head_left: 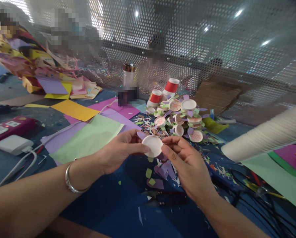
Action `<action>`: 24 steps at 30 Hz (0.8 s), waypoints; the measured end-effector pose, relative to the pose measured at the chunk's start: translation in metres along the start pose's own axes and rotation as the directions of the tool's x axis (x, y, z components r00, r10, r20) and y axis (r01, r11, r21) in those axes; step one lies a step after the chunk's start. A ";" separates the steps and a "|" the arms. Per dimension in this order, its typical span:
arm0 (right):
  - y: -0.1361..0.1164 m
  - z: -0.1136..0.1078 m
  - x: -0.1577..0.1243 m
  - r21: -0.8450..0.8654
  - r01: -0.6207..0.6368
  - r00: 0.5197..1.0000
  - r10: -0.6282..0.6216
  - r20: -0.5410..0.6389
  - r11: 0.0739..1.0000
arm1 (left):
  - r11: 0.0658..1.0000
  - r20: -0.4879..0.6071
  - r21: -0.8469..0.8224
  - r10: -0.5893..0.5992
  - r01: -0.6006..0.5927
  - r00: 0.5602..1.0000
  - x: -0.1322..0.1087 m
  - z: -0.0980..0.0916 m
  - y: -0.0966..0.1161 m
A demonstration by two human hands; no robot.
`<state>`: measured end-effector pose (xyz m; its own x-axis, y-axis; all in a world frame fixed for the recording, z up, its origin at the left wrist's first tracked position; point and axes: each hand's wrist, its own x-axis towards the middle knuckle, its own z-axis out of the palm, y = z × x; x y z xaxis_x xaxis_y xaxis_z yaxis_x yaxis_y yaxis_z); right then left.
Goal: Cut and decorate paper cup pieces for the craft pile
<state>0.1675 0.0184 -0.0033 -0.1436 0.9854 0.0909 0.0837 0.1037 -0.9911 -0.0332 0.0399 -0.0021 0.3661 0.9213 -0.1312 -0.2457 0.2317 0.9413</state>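
Observation:
Both my hands hold one small white paper cup (152, 145), seen bottom-on, above the blue table. My left hand (120, 148) pinches its left rim, with a purple paper petal (141, 135) sticking out by the fingertips. My right hand (185, 158) grips the right rim with thumb and fingers closed. Behind the cup lies a heap of finished cup flowers (181, 119) with purple and green petals.
Green (88, 138), purple and orange (74, 110) paper sheets lie at left beside a white charger (12, 144) and cable. A long stack of white cups (267, 134) lies at right. Small scissors (166, 198) and paper scraps lie below my hands. Perforated metal screen behind.

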 end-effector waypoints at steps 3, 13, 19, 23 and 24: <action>-0.002 -0.003 0.001 -0.096 0.025 0.999 -0.027 -0.021 0.995 | 0.998 -0.087 0.038 0.043 -0.040 0.995 0.001 -0.001 0.003; -0.012 -0.018 -0.004 -0.498 0.069 0.973 0.052 0.226 0.864 | 0.995 -0.158 0.062 0.084 -0.075 0.984 0.000 0.002 0.007; -0.020 -0.047 -0.033 -0.709 0.125 0.973 0.053 0.224 0.694 | 0.997 -0.059 0.049 0.062 -0.059 0.996 -0.001 0.002 0.002; -0.010 -0.097 -0.067 -0.841 -0.001 0.999 0.044 0.027 0.542 | 0.994 -0.050 0.086 0.065 -0.060 0.997 -0.002 0.002 -0.002; -0.007 -0.111 -0.076 -0.857 -0.058 0.998 0.022 -0.054 0.512 | 0.993 -0.048 0.096 0.067 -0.062 0.997 -0.002 0.002 -0.003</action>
<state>0.2871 -0.0420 0.0071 -0.0880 0.9933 0.0745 0.8963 0.1116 -0.4292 -0.0311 0.0363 -0.0036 0.3057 0.9485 -0.0827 -0.1809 0.1431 0.9730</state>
